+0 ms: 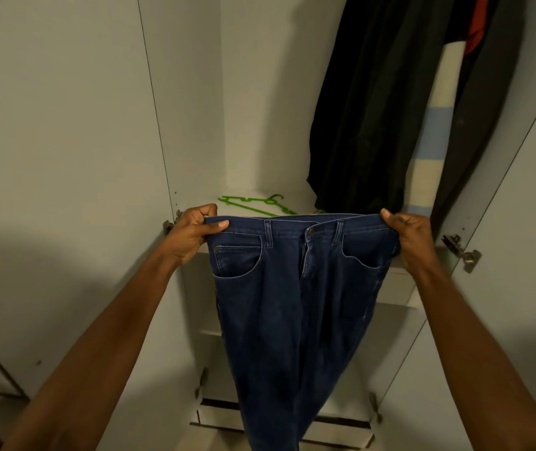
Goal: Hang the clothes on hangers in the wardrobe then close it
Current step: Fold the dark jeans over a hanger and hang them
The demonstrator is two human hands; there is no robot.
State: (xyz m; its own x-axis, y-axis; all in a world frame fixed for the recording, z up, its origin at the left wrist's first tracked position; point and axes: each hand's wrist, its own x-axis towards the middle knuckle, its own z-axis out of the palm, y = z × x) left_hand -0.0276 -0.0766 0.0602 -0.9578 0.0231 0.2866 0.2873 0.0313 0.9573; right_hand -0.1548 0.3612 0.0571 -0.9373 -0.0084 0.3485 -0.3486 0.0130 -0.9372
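Observation:
A pair of dark blue jeans (292, 304) hangs by its waistband in front of the open white wardrobe (253, 92), front side toward me, legs dangling down. My left hand (191, 236) grips the left end of the waistband. My right hand (409, 236) grips the right end, and the band is stretched flat between them. Behind the waistband, green plastic hangers (260, 205) lie on the wardrobe's shelf (295, 198), partly hidden by the jeans.
Dark garments (367, 109) and a cream and light-blue striped one (432, 131) hang at the wardrobe's right side. Its doors stand open at left (58, 157) and right (520, 206). Drawers (335, 431) sit below the shelf.

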